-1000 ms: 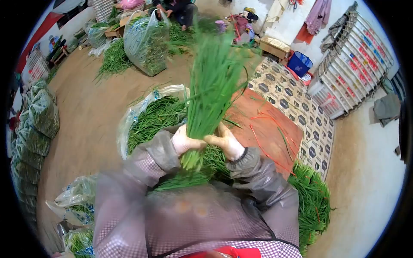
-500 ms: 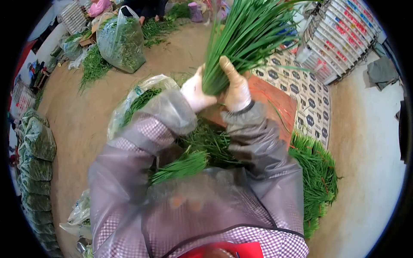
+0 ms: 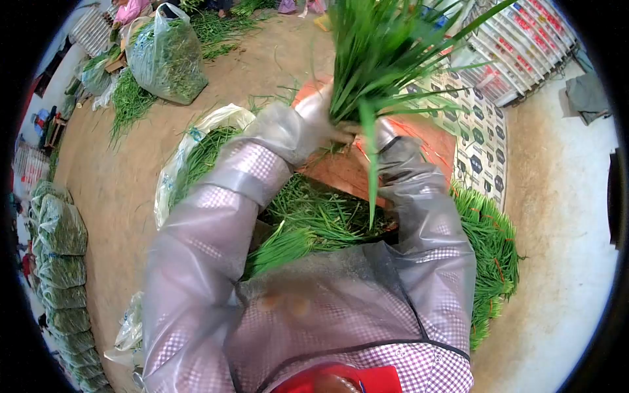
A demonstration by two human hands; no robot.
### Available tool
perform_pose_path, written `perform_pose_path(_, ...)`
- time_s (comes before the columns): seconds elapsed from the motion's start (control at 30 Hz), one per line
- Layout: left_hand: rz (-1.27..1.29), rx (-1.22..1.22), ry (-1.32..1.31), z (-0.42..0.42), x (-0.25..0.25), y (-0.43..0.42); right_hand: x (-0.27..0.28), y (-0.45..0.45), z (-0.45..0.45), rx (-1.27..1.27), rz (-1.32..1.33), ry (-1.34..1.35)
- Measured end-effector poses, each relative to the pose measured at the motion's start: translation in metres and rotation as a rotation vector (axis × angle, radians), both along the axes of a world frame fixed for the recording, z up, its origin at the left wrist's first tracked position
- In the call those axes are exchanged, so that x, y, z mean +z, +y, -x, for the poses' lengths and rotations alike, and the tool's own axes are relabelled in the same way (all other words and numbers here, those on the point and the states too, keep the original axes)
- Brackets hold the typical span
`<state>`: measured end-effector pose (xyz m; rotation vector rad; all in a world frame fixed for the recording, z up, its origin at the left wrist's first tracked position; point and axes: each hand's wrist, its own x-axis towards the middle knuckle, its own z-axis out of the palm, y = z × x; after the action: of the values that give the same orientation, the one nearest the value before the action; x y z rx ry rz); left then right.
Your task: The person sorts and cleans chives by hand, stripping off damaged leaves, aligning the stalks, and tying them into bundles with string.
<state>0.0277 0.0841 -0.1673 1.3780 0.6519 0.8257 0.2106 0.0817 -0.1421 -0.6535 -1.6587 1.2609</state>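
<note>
A large bunch of garlic chives (image 3: 386, 56) is held up in front of me, leaves fanning toward the top and right. My left hand (image 3: 319, 116), in a pale glove and blurred, is closed on the left side of its base. My right hand (image 3: 386, 133) is at the right of the base, its fingers mostly hidden by leaves and smeared. One long leaf hangs down past it. Below both hands lies a reddish board (image 3: 334, 173) with thin orange strands on it. Loose chives (image 3: 314, 216) and a smaller bundle (image 3: 282, 247) lie close to my body.
An open plastic bag of greens (image 3: 203, 154) stands left of the board. Tied chive bundles (image 3: 488, 245) are piled at the right, beside a patterned mat (image 3: 481, 141). Stacked white crates (image 3: 524, 49) stand behind. Bagged greens (image 3: 62, 262) line the far left; another full bag (image 3: 167, 56) stands upper left.
The bunch has shifted slightly right, and one long leaf now hangs from it. My right hand has moved lower and right, behind leaves. The view has shifted a little.
</note>
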Motion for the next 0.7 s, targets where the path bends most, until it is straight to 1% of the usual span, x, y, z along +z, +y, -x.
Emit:
perform_pose_path(0.07, -0.102, 0.067, 0.163, 0.001, -0.007, -0.013, -0.008, 0.01, 0.007, 0.142, 0.26, 0.267)
perform_pose_path(0.17, -0.416, 0.253, 0.399, -0.004, 0.023, -0.021, -0.022, 0.007, 0.027, 0.358, 0.669, 0.68)
perform_pose_path(0.2, -0.527, 0.314, 0.472, -0.006, 0.036, -0.018, -0.01, 0.001, 0.033, 0.164, 0.419, 0.451)
perform_pose_path(0.23, -0.61, 0.361, 0.519, -0.006, 0.05, -0.016, 0.013, -0.004, 0.038, -0.021, 0.155, 0.216)
perform_pose_path(0.27, -0.679, 0.388, 0.553, -0.007, 0.063, -0.014, 0.028, -0.013, 0.043, -0.138, 0.217, 0.314)
perform_pose_path(0.3, -0.734, 0.411, 0.575, -0.006, 0.074, -0.013, 0.045, -0.009, 0.039, -0.065, 0.107, 0.223)
perform_pose_path(0.37, -0.786, 0.414, 0.558, -0.002, 0.09, -0.014, 0.07, -0.019, 0.041, -0.068, 0.306, 0.387)
perform_pose_path(0.4, -0.805, 0.409, 0.535, 0.001, 0.093, -0.021, 0.069, -0.017, 0.042, -0.021, 0.364, 0.466)
perform_pose_path(0.47, -0.83, 0.41, 0.51, 0.004, 0.1, -0.03, 0.061, -0.016, 0.045, -0.006, 0.471, 0.564)
perform_pose_path(0.53, -0.92, 0.452, 0.753, 0.004, 0.104, -0.046, 0.066, -0.027, 0.048, 0.029, 0.564, 0.711)
perform_pose_path(0.57, -0.836, 0.434, 0.605, 0.002, 0.104, -0.058, 0.07, -0.034, 0.046, 0.055, 0.602, 0.804)
perform_pose_path(0.6, -0.607, 0.389, 0.463, 0.003, 0.099, -0.076, 0.069, -0.035, 0.043, 0.218, 0.674, 0.905)
perform_pose_path(0.63, -0.528, 0.352, 0.462, 0.011, 0.092, -0.089, 0.079, -0.051, 0.04, 0.05, 0.601, 0.926)
perform_pose_path(0.67, -0.448, 0.319, 0.463, 0.019, 0.085, -0.102, 0.074, -0.047, 0.032, 0.02, 0.573, 0.914)
perform_pose_path(0.7, -0.261, 0.102, 0.461, 0.033, 0.074, -0.104, 0.066, -0.038, 0.019, -0.013, 0.546, 0.901)
